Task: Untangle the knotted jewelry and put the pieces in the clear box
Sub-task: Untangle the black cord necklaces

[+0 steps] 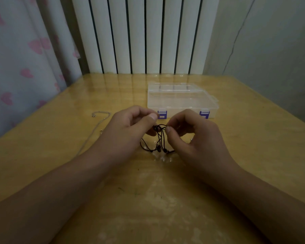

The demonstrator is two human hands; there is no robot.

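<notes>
A tangle of black cord jewelry (159, 140) with small beads hangs just above the wooden table (148, 191). My left hand (130, 129) pinches its top from the left, and my right hand (192, 136) pinches the cord from the right, thumb and forefinger together. The loose cord ends and beads trail down to the tabletop between both hands. The clear box (181, 101), with purple latches and its lid down, stands right behind my hands. A thin silver chain (97, 127) lies stretched on the table to the left of my left hand.
A white radiator (144, 34) stands behind the table's far edge. A curtain with pink hearts (25, 64) hangs at the left. A bare wall is at the right.
</notes>
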